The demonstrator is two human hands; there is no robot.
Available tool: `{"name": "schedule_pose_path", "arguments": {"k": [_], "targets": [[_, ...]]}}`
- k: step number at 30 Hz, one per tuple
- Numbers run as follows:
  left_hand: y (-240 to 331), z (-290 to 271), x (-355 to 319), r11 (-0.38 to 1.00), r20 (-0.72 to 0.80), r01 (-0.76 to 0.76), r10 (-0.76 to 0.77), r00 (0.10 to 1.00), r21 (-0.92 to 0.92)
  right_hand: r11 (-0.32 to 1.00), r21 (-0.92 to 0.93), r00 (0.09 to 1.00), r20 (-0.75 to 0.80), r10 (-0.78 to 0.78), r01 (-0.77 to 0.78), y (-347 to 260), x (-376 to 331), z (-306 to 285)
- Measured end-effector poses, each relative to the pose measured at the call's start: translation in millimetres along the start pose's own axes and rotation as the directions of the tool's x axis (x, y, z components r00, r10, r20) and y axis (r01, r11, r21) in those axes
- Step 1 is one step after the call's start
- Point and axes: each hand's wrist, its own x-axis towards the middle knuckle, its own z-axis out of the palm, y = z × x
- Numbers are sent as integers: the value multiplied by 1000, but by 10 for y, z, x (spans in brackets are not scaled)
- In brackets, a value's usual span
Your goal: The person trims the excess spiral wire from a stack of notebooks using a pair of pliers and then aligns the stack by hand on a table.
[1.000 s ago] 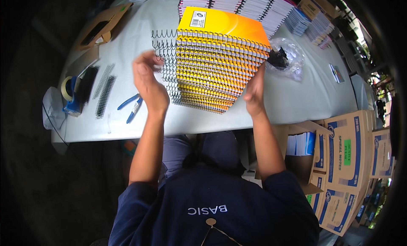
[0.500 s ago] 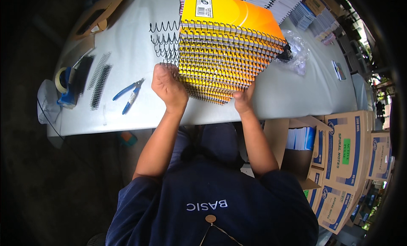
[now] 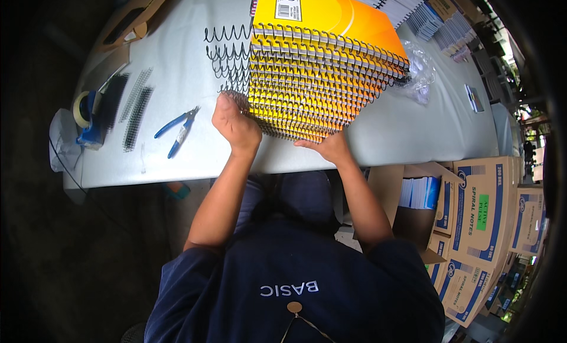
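A tall stack of yellow-orange spiral notebooks [image 3: 319,71] fills the middle of the far table area, bound edges facing me. Loose ends of their black spiral coils [image 3: 229,53] stick out past the stack's left side. Closed around the lower coil ends at the left corner is my left hand [image 3: 237,127], its fingers partly hidden. Under the stack's near right edge, my right hand [image 3: 329,148] has its thumb laid along the lowest bindings; its other fingers are out of sight behind the notebooks. Blue-handled cutters [image 3: 177,130] lie left of my left hand.
Loose black coils [image 3: 137,118] and a blue tape dispenser [image 3: 90,119] lie on the pale table [image 3: 171,65]. Clear plastic wrap [image 3: 420,77] sits right of the stack, with piled notebooks [image 3: 426,23] beyond. Cardboard boxes [image 3: 481,210], one open, stand at right below table height.
My right hand has slid left along the stack's near edge, its thumb now pointing left. The stack's right end has shifted slightly right. My left hand keeps nearly the same place.
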Motion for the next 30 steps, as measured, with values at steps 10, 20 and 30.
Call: {"name": "schedule_pose_path", "arguments": {"k": [10, 20, 30], "targets": [[-14, -6, -8, 1000, -11, 27, -27, 1000, 11, 932, 358, 985, -128, 115, -63, -52, 2, 26], [-7, -17, -25, 998, 19, 31, -32, 999, 52, 912, 409, 980, -176, 96, -16, 0, -5, 54], [54, -5, -25, 999, 56, 14, -16, 998, 44, 956, 284, 986, -164, -30, 76, -126, 99, -69]]}}
